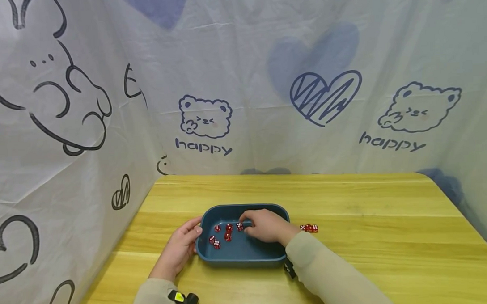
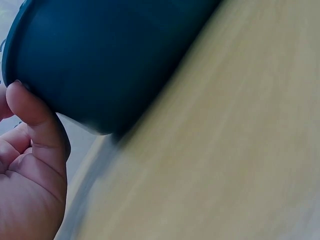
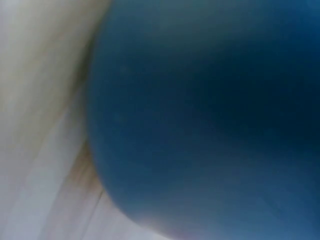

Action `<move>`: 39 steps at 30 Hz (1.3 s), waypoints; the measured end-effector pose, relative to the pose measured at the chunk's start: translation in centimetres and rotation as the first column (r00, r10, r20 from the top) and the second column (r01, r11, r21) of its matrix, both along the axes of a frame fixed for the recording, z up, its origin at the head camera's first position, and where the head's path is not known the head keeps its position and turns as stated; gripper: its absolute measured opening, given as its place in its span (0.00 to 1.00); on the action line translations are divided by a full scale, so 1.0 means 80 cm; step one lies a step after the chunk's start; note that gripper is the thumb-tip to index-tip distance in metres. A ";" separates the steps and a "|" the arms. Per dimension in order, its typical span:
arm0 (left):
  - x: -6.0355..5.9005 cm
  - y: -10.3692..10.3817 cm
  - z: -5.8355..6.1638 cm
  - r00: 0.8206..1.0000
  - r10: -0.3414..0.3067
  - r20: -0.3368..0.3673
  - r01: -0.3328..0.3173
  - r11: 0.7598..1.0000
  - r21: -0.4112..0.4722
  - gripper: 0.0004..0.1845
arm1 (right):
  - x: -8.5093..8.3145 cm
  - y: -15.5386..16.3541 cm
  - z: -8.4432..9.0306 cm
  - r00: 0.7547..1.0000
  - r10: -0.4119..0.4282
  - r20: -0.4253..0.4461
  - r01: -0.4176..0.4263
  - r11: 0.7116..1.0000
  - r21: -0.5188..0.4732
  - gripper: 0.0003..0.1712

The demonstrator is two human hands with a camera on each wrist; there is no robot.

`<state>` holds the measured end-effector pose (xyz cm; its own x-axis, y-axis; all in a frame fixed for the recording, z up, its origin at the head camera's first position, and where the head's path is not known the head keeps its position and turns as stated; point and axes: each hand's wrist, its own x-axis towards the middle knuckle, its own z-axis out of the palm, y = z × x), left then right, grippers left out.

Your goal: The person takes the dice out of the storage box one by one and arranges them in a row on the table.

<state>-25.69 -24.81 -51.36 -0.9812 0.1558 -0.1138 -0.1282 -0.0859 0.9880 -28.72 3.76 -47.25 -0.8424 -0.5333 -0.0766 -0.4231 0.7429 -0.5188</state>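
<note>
A dark blue tray (image 1: 243, 256) stands on the wooden table (image 1: 371, 237) and holds several red dice (image 1: 228, 235). My left hand (image 1: 195, 232) grips the tray's left rim, thumb (image 2: 35, 117) against the tray's outer wall (image 2: 110, 55). My right hand (image 1: 246, 224) reaches into the tray from the right, with curled fingers and thumb pinching one red die (image 1: 239, 226). The right wrist view is blurred and shows only the blue tray (image 3: 210, 125) up close.
A few more red dice (image 1: 309, 228) lie on the table just right of the tray. White cloth walls (image 1: 266, 102) with printed bears and hearts close the table at the back and both sides.
</note>
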 end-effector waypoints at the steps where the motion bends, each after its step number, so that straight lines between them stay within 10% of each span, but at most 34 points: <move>1: 0.000 0.000 0.000 1.000 -0.001 -0.001 0.001 1.000 -0.001 0.24 | 0.000 0.000 0.000 1.000 0.003 0.003 -0.003 1.000 0.002 0.19; 19: -0.001 0.002 0.003 1.000 0.002 0.006 -0.002 1.000 -0.005 0.24 | -0.003 -0.002 -0.007 0.997 0.034 0.067 -0.039 0.997 0.069 0.32; 39: -0.001 0.000 0.001 1.000 -0.012 0.020 0.012 1.000 0.011 0.25 | 0.003 -0.003 -0.011 0.990 0.134 0.032 -0.137 0.983 0.119 0.21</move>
